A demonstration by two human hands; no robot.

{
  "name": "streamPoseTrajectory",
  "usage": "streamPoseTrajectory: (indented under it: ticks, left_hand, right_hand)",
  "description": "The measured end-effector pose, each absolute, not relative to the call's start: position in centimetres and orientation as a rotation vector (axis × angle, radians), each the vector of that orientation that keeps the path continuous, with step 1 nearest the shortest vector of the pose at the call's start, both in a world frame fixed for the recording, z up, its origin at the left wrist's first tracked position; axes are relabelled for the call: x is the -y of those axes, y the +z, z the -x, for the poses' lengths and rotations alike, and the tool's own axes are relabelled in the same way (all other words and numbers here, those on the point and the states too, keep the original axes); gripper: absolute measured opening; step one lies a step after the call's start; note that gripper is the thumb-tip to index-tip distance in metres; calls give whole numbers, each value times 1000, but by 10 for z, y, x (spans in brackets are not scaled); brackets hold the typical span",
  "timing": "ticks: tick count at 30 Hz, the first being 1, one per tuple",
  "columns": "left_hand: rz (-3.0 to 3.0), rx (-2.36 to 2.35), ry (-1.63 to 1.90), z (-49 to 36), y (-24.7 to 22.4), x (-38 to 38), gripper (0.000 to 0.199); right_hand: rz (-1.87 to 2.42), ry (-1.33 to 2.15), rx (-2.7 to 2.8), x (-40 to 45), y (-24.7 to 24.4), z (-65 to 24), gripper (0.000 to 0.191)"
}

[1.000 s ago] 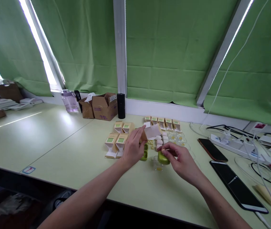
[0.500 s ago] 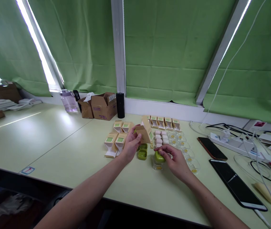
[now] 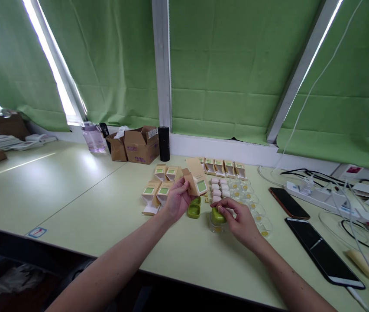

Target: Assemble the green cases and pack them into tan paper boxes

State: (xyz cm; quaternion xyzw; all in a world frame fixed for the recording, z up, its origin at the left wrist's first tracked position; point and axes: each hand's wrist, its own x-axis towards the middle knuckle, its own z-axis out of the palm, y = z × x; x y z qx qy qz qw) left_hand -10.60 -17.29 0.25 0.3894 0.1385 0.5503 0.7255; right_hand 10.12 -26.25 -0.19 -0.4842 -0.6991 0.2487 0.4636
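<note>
Head view: my left hand (image 3: 177, 201) has its grip closed on one open carton (image 3: 197, 180), tilted above the worktop (image 3: 106, 216). My right hand (image 3: 242, 222) pinches one green case (image 3: 218, 216) just over one clear holder (image 3: 217, 228); whether those two touch, I cannot tell. Between my hands lie two green trays (image 3: 194, 211), partly under the carton. I count four cartons on the left (image 3: 150, 190), in two pairs, and five more in the back row (image 3: 229, 168). Seven pale blocks (image 3: 216, 192) show in two columns, beside clear holders on the right (image 3: 258, 218) too overlapped to count. Two phones (image 3: 322, 251) lie farther right.
</note>
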Motion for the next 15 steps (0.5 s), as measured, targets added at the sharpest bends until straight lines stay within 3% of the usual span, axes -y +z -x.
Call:
streamPoseTrajectory:
  ticks: [15]
  left_hand:
    - [-814,-318,1162,107,5,175,31]
  right_hand:
    - [1273,654,1807,261,-8,-103,18]
